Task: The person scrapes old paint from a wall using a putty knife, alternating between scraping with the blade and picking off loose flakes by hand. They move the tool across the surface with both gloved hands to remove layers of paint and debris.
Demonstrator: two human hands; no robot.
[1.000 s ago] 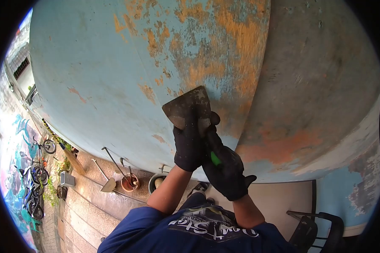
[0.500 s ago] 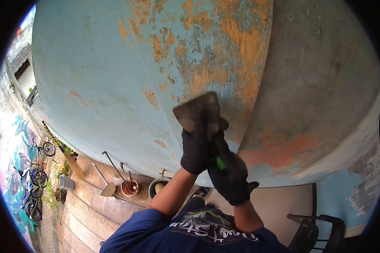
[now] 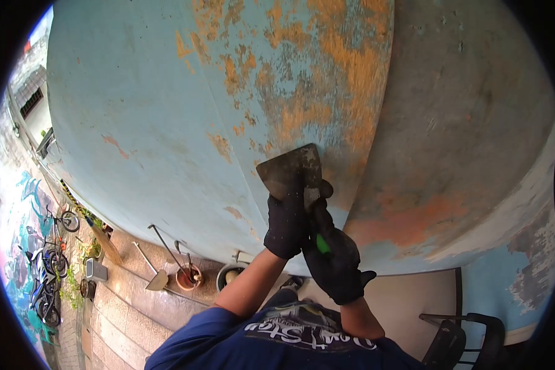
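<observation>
A paint scraper (image 3: 295, 168) with a wide, worn metal blade and a green handle lies against a curved surface of peeling blue paint (image 3: 148, 111). My right hand (image 3: 334, 262), in a black glove, is closed around the green handle, its fingers pointing up toward the blade. My left hand (image 3: 286, 225), gloved in black too, grips the scraper where the blade narrows, its fingertips partly hidden. Above the blade, orange-brown patches (image 3: 357, 74) show through the blue coat.
Right of a curved edge, the surface turns dull grey (image 3: 450, 123) with reddish stains. Below left, on the tiled floor, are a dustpan (image 3: 158, 281), a terracotta pot (image 3: 189, 277) and a dark round pot (image 3: 223, 279). Bicycles (image 3: 49, 280) stand farther left, and a black chair (image 3: 468, 336) sits lower right.
The scraper and both hands have shifted slightly down along the painted surface. Both hands keep the same hold on the tool.
</observation>
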